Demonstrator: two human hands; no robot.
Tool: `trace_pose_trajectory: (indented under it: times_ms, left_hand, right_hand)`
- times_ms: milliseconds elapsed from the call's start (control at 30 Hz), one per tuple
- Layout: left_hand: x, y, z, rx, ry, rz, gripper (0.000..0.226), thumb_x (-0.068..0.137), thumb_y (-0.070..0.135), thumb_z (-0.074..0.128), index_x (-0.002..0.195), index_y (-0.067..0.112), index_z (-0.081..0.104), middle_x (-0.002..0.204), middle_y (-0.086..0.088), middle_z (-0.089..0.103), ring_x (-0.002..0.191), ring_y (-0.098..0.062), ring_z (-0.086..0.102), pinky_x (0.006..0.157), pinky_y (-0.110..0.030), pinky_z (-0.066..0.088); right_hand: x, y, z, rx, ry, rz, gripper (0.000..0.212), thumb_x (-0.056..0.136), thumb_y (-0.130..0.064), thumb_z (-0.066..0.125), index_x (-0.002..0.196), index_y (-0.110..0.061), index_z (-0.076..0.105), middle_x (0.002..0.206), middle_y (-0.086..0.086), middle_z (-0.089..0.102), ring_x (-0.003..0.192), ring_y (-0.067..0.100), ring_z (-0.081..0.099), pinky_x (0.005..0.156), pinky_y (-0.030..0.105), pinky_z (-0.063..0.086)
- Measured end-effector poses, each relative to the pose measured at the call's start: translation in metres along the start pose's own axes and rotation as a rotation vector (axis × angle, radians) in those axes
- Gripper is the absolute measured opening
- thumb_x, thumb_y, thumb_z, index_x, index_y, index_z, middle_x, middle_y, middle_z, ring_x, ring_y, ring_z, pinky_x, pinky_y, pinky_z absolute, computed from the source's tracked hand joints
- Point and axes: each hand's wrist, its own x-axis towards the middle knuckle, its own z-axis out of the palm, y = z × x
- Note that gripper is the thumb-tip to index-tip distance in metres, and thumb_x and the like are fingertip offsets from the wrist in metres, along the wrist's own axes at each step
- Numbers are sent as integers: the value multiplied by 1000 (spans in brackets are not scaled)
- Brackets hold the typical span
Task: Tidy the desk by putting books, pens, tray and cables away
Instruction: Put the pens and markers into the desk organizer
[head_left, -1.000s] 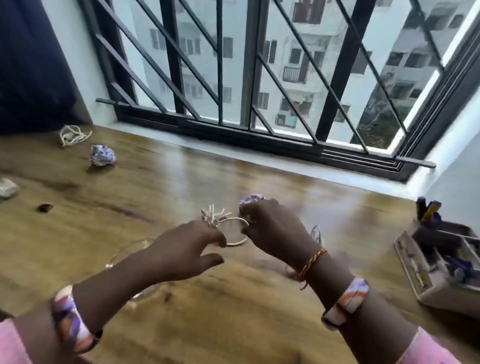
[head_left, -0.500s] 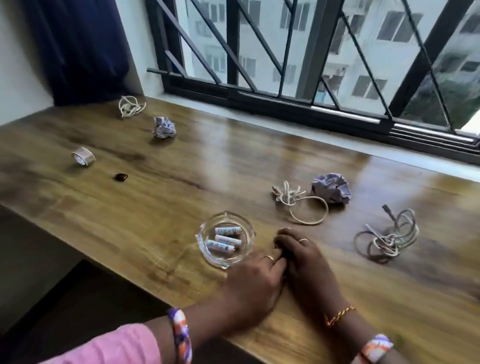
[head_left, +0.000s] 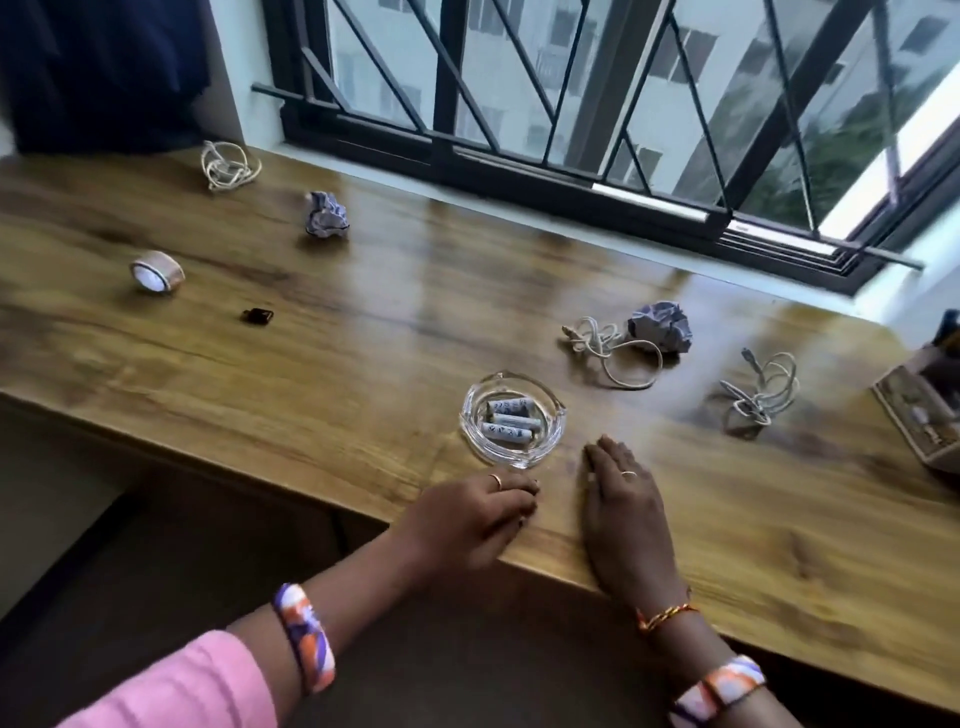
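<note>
The wooden tabletop (head_left: 363, 332) runs under a barred window (head_left: 571, 104), with a dark blue curtain (head_left: 104, 67) hanging at the far left corner. At the right edge a desk tray (head_left: 919, 415) is partly cut off by the frame. Both hands lie at the near edge: the right hand (head_left: 626, 514) rests flat on the wood, its grip open with fingers straight and together, holding nothing; the left hand (head_left: 475, 517) rests beside it with fingers bent down against the surface, its grip also on nothing. Just beyond their fingertips stands a glass ashtray (head_left: 511, 418) with a few batteries (head_left: 506, 418) lying in it. Three cables lie loose: a cream cable (head_left: 610, 348) coiled beyond the ashtray, touching a crumpled paper ball (head_left: 662, 327); a grey cable (head_left: 758, 389) to its right, near the tray; and a far cable (head_left: 228, 166) by the curtain. A second paper ball (head_left: 326, 214), a roll of tape (head_left: 156, 271) and a small dark object (head_left: 257, 315) sit well apart on the left half.
</note>
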Motion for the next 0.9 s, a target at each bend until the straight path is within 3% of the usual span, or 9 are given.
trace_pose_trajectory:
  times_ms: [133, 267, 400, 533, 633, 700, 767, 900]
  left_hand:
    - [-37, -23, -24, 53, 168, -173, 22, 85, 26, 50, 100, 19, 65, 108, -1, 70, 97, -17, 67, 72, -29, 56]
    - [-55, -27, -33, 396, 269, -325, 35, 86, 30, 43, 104, 13, 68, 113, -5, 68, 104, -23, 64, 90, -32, 45]
    - [-53, -20, -27, 544, 182, -510, 44, 88, 36, 35, 115, 17, 63, 125, -9, 62, 114, -26, 60, 98, -34, 28]
    - [-48, -13, -42, 566, 6, -527, 56, 86, 45, 27, 120, 17, 61, 129, -11, 59, 116, -27, 59, 100, -33, 39]
    - [-41, -1, -55, 563, -183, -568, 67, 88, 54, 13, 141, 20, 35, 151, -10, 32, 139, -24, 30, 112, -36, 24]
    - [-41, 7, -55, 625, -275, -586, 58, 96, 49, 20, 147, 19, 21, 155, -11, 19, 144, -22, 16, 115, -34, 15]
    - [-49, 15, -56, 684, -302, -576, 58, 98, 44, 25, 148, 16, 16, 156, -12, 16, 144, -23, 12, 116, -32, 10]
    - [-73, 34, -68, 751, -423, -551, 71, 94, 39, 44, 149, 14, 6, 158, -9, 4, 145, -23, 5, 116, -30, 6]
  right_hand:
    - [-22, -17, -1, 1, 43, 35, 41, 85, -20, 41, 115, -4, 64, 124, 18, 61, 118, 31, 57, 103, 47, 39]
    - [-17, -16, -6, 48, 77, 23, 42, 82, -23, 41, 109, -5, 68, 117, 17, 65, 112, 30, 61, 99, 45, 44]
    - [-17, -16, -6, 61, 78, 10, 36, 80, -18, 50, 108, -4, 68, 117, 18, 65, 112, 31, 61, 100, 45, 43]
    - [-17, -15, -8, 88, 65, 2, 29, 83, -13, 55, 107, -2, 67, 116, 20, 65, 111, 35, 60, 100, 47, 44]
    - [-22, -16, -11, 109, 58, -14, 33, 81, -18, 48, 100, -2, 69, 110, 20, 67, 102, 37, 63, 91, 46, 50]
    - [-27, -18, -14, 85, 58, -48, 34, 83, -20, 47, 103, -3, 68, 114, 18, 66, 106, 35, 62, 93, 44, 48]
    - [-37, -20, -14, 30, -4, -46, 39, 91, -25, 45, 121, -6, 60, 132, 14, 56, 125, 30, 50, 106, 41, 37]
    - [-72, -19, -10, -143, -28, -22, 73, 85, -53, 10, 139, -15, 42, 147, 4, 39, 138, 21, 33, 113, 37, 20]
